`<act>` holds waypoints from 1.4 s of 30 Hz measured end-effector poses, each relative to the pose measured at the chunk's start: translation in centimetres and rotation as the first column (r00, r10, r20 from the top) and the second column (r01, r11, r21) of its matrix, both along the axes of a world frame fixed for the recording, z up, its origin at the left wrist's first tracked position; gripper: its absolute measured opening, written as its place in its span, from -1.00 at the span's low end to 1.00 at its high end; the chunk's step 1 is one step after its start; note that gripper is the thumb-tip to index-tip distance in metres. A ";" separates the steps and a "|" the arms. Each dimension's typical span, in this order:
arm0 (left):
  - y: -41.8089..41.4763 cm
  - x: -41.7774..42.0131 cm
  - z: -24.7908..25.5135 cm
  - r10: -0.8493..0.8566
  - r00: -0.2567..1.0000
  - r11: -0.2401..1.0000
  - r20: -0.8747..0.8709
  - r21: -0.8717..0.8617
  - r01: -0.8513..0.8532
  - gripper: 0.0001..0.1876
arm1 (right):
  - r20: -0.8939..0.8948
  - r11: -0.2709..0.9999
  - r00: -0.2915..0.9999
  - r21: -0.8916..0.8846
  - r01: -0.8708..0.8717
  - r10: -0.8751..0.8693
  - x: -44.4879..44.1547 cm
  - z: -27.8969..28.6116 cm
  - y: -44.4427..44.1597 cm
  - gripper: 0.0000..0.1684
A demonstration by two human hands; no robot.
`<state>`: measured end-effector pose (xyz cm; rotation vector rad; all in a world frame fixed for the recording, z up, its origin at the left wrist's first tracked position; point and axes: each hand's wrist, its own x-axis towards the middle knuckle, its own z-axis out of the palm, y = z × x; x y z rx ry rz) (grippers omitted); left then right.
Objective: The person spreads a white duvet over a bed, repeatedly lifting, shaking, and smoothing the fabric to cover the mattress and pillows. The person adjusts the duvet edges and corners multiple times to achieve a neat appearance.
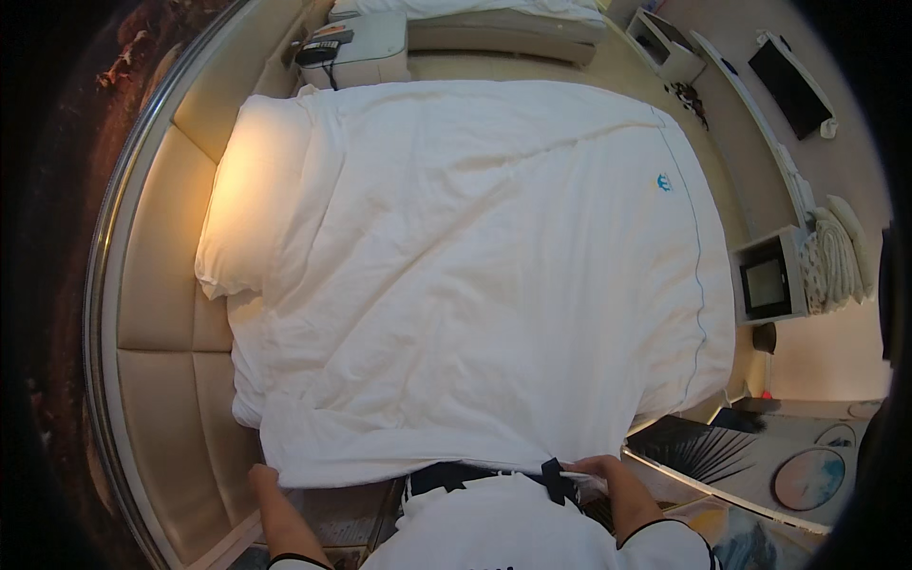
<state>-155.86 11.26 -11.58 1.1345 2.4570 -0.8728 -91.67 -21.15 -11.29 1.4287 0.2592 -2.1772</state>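
A wide white duvet (463, 285) with long diagonal creases lies over the bed before me; a thin blue line and a small blue emblem show near its right end. My left hand (264, 476) holds the duvet's near left corner at the edge. At the near edge to the right, my right hand (597, 467) grips the duvet's hem, its fingers partly hidden by the cloth. The near edge hangs across my waist between both hands. A white pillow (260, 192) lies at the head end on the left, lit by warm light.
A padded beige headboard (157, 299) runs along the left. Beyond the bed stand a bedside table (370, 43) with a telephone (318, 52) and another bed (499, 32). At right are a cabinet (798, 274), folded bedding (833, 256) and a wall-mounted television (791, 87).
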 end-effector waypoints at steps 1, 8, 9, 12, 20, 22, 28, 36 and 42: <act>0.2 -0.1 -0.1 -0.008 1.000 0.999 0.026 -0.036 0.009 -0.69 | -0.017 1.000 1.000 0.002 -0.021 0.021 -0.2 0.0 -0.3 -0.05; 0.2 -10.4 -6.0 -0.059 0.992 0.858 0.115 -0.502 0.109 -0.44 | -0.075 0.978 0.976 -0.037 -0.206 0.203 0.1 0.5 -3.1 -0.07; 0.7 -9.1 -5.3 -0.002 0.993 0.836 0.120 -0.545 0.068 -0.41 | -0.073 0.973 0.973 -0.053 -0.223 0.219 0.3 0.7 -3.9 -0.08; 1.8 -1.4 -0.9 0.213 0.977 0.679 0.000 -0.719 -0.148 -0.28 | -0.083 0.961 0.965 -0.097 -0.257 0.250 0.5 1.2 -6.7 -0.08; 1.7 -4.9 -4.5 0.285 0.954 0.532 0.096 -0.844 -0.075 -0.31 | -0.151 0.944 0.946 -0.125 -0.305 0.286 -0.1 0.0 -11.9 -0.10; 2.0 -8.1 -7.0 0.441 0.893 0.440 0.087 -0.889 -0.131 -0.42 | -0.193 0.942 0.933 -0.086 -0.324 0.303 -0.1 -1.9 -14.3 -0.11; 1.5 -6.9 -3.4 0.769 0.585 0.430 0.259 -0.886 -0.173 -0.64 | 0.001 0.925 0.928 -0.078 -0.372 0.373 1.5 6.2 -3.6 -0.02; 9.3 1.9 6.7 0.024 0.404 0.999 0.914 -0.005 -0.047 -0.90 | 0.559 0.671 0.767 0.441 -0.596 0.314 18.4 3.7 1.4 -0.26; 17.9 10.5 6.4 -0.707 0.610 0.593 0.358 0.770 0.235 -0.89 | 0.726 0.207 0.199 0.428 -0.880 -0.658 20.6 11.9 20.9 -0.68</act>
